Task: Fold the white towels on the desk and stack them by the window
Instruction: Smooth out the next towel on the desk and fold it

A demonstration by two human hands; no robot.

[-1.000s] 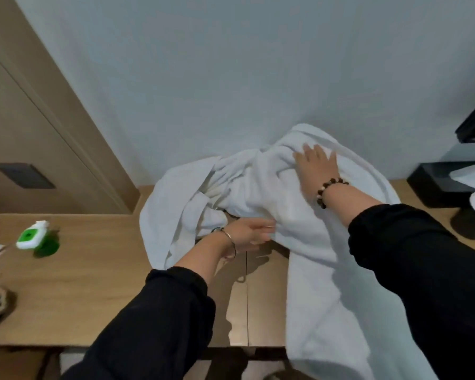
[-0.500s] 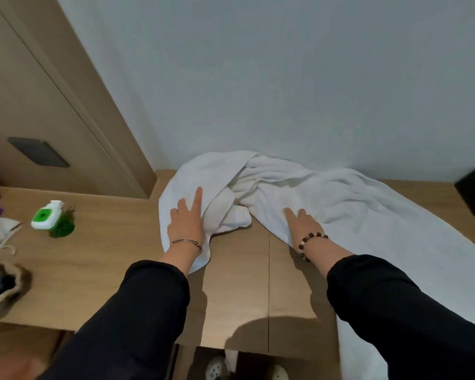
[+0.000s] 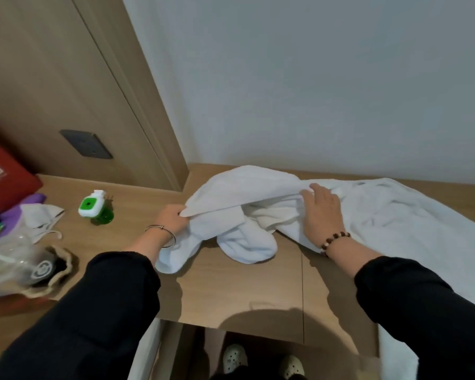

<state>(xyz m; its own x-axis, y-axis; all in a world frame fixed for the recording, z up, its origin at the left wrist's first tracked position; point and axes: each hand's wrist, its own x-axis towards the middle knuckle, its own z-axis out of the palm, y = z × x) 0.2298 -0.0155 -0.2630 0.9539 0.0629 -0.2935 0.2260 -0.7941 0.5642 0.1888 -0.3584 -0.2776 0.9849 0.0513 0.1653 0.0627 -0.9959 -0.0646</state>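
A large white towel (image 3: 390, 215) lies crumpled across the wooden desk (image 3: 239, 297), against the wall, and its right part hangs over the desk's right front edge. My left hand (image 3: 170, 219) pinches a corner of the towel at its left end and holds it slightly off the desk. My right hand (image 3: 322, 212) lies on top of the bunched middle of the towel, fingers curled into a fold near the wall. A rolled lump of the towel (image 3: 247, 246) sags between my two hands.
A green and white bottle (image 3: 93, 208) stands left of the towel. Further left are a red box (image 3: 3, 176), purple and white cloth (image 3: 36, 215), a clear plastic bag (image 3: 8, 261) and a small pouch (image 3: 52, 272). A wooden panel with a dark plate (image 3: 85, 144) rises at the back left.
Both hands lay flat on the towel half a second ago. Now my left hand has pinched the left corner and lifted it, and my right hand has moved up onto the bunched middle.
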